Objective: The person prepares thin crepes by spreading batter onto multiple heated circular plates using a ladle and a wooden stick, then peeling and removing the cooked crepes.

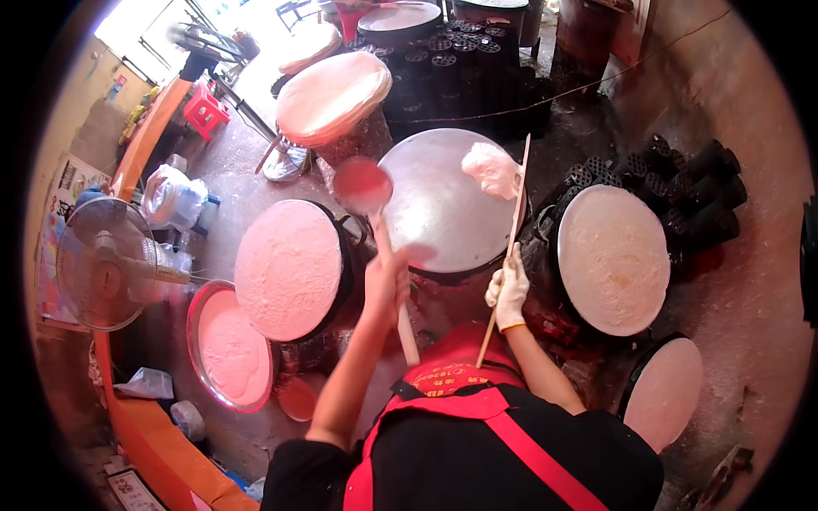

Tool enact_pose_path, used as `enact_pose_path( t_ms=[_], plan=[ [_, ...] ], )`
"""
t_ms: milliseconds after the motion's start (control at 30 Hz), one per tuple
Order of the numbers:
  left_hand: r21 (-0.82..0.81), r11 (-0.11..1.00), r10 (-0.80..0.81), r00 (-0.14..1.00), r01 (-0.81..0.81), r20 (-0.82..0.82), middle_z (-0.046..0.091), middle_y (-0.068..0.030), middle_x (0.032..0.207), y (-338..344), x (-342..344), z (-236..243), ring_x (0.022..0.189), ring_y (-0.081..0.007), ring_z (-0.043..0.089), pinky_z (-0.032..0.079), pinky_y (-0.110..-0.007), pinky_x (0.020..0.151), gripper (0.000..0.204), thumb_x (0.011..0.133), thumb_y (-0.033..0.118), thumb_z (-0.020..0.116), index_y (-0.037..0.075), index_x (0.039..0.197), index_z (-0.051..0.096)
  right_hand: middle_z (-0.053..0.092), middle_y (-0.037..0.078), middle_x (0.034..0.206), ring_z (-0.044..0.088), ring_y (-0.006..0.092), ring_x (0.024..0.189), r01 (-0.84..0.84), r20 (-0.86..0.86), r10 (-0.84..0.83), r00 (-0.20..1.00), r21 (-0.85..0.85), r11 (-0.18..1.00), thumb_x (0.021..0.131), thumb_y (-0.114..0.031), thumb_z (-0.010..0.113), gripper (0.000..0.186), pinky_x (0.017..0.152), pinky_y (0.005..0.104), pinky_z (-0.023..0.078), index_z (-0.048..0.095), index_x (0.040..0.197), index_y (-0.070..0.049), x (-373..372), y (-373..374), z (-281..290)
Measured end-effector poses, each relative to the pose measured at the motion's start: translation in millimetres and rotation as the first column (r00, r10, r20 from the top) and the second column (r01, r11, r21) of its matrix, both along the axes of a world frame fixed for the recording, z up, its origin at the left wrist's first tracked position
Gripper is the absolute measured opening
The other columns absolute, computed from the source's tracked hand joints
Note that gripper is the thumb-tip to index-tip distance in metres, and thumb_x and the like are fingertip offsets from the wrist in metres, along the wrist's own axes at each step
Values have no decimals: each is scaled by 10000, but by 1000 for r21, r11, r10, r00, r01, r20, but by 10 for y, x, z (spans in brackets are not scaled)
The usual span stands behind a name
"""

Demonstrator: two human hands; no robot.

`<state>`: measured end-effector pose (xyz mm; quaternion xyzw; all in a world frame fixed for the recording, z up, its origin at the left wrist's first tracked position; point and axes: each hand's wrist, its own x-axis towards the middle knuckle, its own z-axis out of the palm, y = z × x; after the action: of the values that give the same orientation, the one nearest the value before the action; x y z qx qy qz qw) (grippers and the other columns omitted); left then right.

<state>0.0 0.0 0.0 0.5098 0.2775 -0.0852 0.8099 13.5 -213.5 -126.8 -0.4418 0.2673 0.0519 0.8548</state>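
Observation:
My bare left hand (388,277) is wrapped round the pale handle of a ladle (362,185) with a red round bowl. The bowl is blurred and hangs over the left rim of a large round griddle (434,196). In a white glove, my right hand (511,291) grips a long, thin wooden spreader stick (521,192). The stick's far part crosses the griddle's right side. A lump of pale batter (492,170) lies on the griddle's far right, against the stick. The rest of that griddle's surface looks bare and shiny.
Griddles covered in pale batter stand left (290,271), right (613,260) and lower right (665,396). A red-rimmed basin of batter (230,349) sits lower left. Beyond are stacked thin pancakes (334,98) and black honeycomb briquettes (452,85). A fan (106,264) stands far left.

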Motion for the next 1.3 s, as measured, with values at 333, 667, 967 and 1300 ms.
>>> enact_pose_path(
  t_ms=[333, 667, 967, 1300],
  plan=[
    [-25, 992, 118, 989, -121, -85, 429, 21, 640, 390, -1147, -407, 504, -71, 409, 349, -216, 440, 132, 910, 136, 597, 76, 872, 485, 385, -27, 589, 355, 73, 373, -195, -30, 194, 981, -278, 941, 974, -287, 486, 384, 315, 238, 319, 460, 1357, -279, 1036, 850, 390],
    [-1, 997, 71, 986, -72, -152, 433, 20, 600, 886, -1336, -608, 443, -71, 382, 359, -239, 430, 172, 897, 185, 631, 66, 877, 508, 349, -43, 558, 288, 76, 334, -167, -98, 141, 985, -349, 922, 971, -165, 455, 407, 291, 244, 278, 500, 1319, -371, 195, 315, 154],
    [82, 966, 255, 956, -245, -145, 561, -5, 725, 685, -1280, -682, 635, -115, 551, 451, -235, 571, 124, 880, 171, 625, 72, 876, 550, 336, -39, 531, 280, 69, 339, -560, -150, 545, 825, -355, 749, 955, -294, 527, 344, 306, 241, 242, 540, 1299, -302, 858, 617, 540],
    [-20, 915, 393, 902, -402, -180, 635, -27, 955, 73, -1355, -817, 834, -112, 606, 505, -238, 728, 218, 865, 109, 601, 57, 1076, 616, 353, -45, 514, 295, 64, 326, -559, -56, 607, 792, -463, 687, 973, -271, 496, 365, 286, 227, 266, 510, 1338, -272, 1103, -439, 281]
  ],
)
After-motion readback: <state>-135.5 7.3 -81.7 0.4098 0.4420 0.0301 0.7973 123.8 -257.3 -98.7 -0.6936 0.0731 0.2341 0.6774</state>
